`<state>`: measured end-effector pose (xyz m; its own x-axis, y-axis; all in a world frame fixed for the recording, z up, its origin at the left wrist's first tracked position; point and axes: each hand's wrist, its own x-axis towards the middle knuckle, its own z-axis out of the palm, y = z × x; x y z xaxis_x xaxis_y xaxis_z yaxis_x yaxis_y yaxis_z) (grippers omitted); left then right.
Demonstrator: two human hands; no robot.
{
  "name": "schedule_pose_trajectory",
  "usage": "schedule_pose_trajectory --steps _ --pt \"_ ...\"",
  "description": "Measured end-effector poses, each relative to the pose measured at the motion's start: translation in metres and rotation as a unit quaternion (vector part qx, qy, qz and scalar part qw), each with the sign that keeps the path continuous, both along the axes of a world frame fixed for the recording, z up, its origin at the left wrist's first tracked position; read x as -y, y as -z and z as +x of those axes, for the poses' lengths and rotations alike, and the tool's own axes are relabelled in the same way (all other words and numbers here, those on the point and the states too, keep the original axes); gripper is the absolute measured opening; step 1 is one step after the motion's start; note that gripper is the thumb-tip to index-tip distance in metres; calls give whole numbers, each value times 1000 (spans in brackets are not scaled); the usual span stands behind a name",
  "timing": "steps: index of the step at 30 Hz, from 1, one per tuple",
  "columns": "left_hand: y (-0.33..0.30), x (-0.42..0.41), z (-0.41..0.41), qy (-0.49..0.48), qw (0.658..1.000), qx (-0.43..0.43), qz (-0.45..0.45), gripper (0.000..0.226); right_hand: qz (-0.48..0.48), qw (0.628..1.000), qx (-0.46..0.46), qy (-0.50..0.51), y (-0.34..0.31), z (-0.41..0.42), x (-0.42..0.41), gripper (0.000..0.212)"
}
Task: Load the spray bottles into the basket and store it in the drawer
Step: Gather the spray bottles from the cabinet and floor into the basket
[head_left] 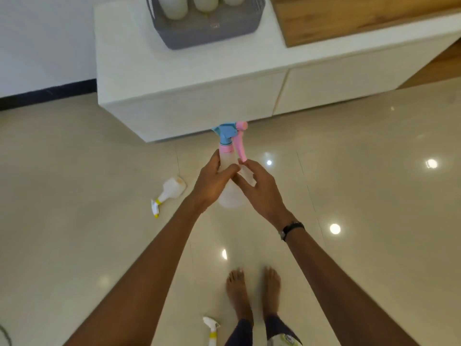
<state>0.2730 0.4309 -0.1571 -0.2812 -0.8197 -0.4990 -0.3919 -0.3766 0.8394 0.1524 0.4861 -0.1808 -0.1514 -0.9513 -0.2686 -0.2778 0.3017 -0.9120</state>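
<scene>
I hold a translucent spray bottle [230, 193] with a blue and pink trigger head upright in front of me, above the floor. My left hand [212, 183] is wrapped around its body. My right hand [259, 188] touches its right side with fingers partly spread, near the pink trigger lever. A grey basket [207, 31] stands on the white cabinet top [139, 63], with white bottles [174, 6] inside it. Another white spray bottle [169, 191] with a yellow collar lies on the floor to the left. A third [211, 330] lies by my feet.
The low white cabinet has closed drawer fronts [336, 88] facing me. A wooden panel [361, 16] lies on its right part. Glossy beige floor tiles surround me, and my bare feet [254, 293] stand below my hands. A white wall with a dark skirting is at the left.
</scene>
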Motion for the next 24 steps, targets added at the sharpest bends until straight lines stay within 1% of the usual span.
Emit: schedule_pose_trajectory --steps 3,6,9,13,15,16,18,19,22,24 --pt "-18 43 0 -6 999 -23 -29 37 -20 998 26 -55 -16 -5 51 39" --pt "-33 94 -4 21 997 -37 -70 44 -52 994 27 -90 -27 -12 106 40" --pt "-37 153 -15 46 992 -62 -96 39 -91 990 5 -108 -23 -21 167 38" --pt "-34 232 -43 43 987 -92 -121 38 -147 985 -16 -85 -20 -40 243 41" --pt "-37 266 -59 30 984 -115 -131 45 -183 980 -38 -75 -26 -54 280 44" --pt "-38 282 -67 21 984 -121 -130 45 -198 976 -56 -75 -29 -62 298 45" --pt "-38 313 -82 3 983 -120 -136 36 -215 968 -101 -81 -31 -78 337 46" --pt "-37 328 -90 -5 983 -113 -142 36 -217 965 -123 -80 -30 -86 357 45" --pt "-26 367 -107 -37 983 -103 -149 40 -225 960 -160 -51 -26 -106 412 43" --pt "-18 388 -113 -60 982 -96 -149 49 -236 957 -167 -16 -24 -115 442 43"
